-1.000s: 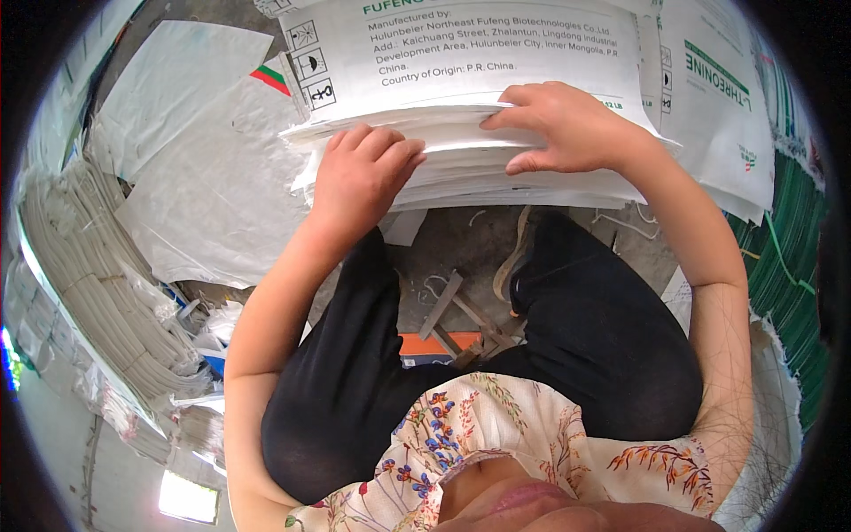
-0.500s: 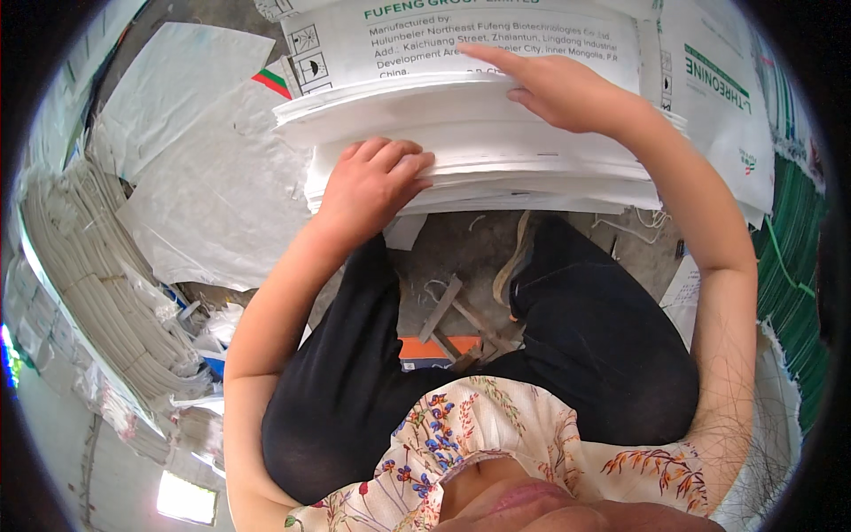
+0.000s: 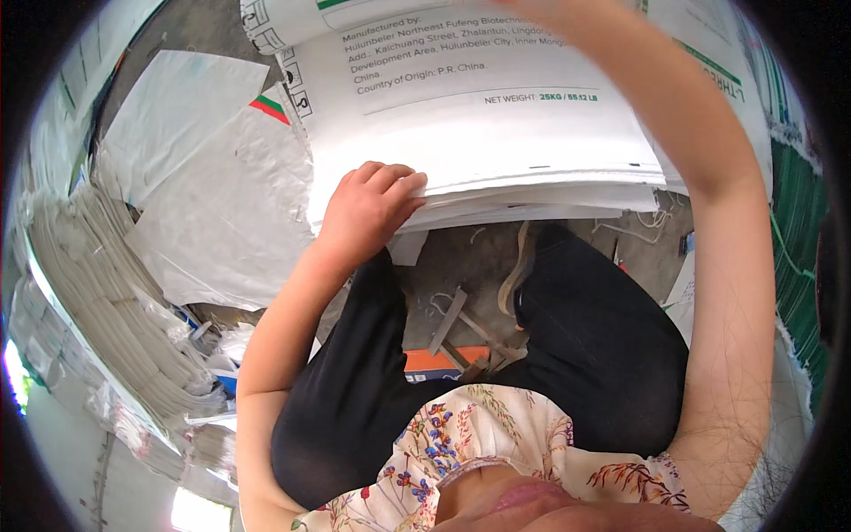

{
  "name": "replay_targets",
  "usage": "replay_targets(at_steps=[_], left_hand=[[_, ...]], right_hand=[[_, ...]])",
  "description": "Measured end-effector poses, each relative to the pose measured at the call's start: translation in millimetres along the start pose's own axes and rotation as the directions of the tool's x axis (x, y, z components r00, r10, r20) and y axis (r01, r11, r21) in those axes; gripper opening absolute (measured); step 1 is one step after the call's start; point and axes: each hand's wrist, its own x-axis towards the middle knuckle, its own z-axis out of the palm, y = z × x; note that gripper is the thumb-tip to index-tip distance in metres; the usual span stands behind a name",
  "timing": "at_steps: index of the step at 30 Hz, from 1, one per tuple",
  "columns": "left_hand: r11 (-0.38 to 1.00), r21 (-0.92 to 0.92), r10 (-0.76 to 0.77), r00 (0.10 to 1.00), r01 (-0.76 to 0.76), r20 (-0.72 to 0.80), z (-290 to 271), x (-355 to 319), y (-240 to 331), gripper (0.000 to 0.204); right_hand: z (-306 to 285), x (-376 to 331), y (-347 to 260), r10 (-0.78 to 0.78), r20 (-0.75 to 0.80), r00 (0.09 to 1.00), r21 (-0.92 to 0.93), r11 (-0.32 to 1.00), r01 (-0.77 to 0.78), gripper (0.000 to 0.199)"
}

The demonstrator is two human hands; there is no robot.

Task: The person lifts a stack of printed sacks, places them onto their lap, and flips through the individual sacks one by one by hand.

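A stack of white printed bags lies in front of me, its near edge showing many thin layers. The top bag lies spread down to that edge, with dark and green print on its upper part. At the stack's near left edge, my left hand has its fingers bent together over the bag edge. My right hand is over the far part of the top bag, blurred and partly cut off by the upper picture edge, so its fingers cannot be made out.
Loose white sheets cover the floor at left, beyond them a long pile of folded bags. Another printed bag and green woven material are at right. Between my legs are a small wooden frame and an orange box.
My right hand has moved away from me to the upper edge. The top bag, raised and folded back before, now lies flat to the near edge. My left hand has stayed at the edge.
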Motion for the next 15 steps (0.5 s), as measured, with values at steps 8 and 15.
replay_targets(at_steps=[8, 15], left_hand=[[0.999, -0.037, -0.007, 1.0, 0.008, 0.004, 1, 3, 0, 0.033], [1.0, -0.016, -0.023, 0.999, 0.022, -0.033, 2, 3, 2, 0.028]], right_hand=[[49, -92, 25, -0.325, 0.283, 0.902, 0.032, 0.943, 0.33, 0.068], [22, -93, -31, 0.117, 0.695, 0.709, -0.012, 0.988, -0.152, 0.077]])
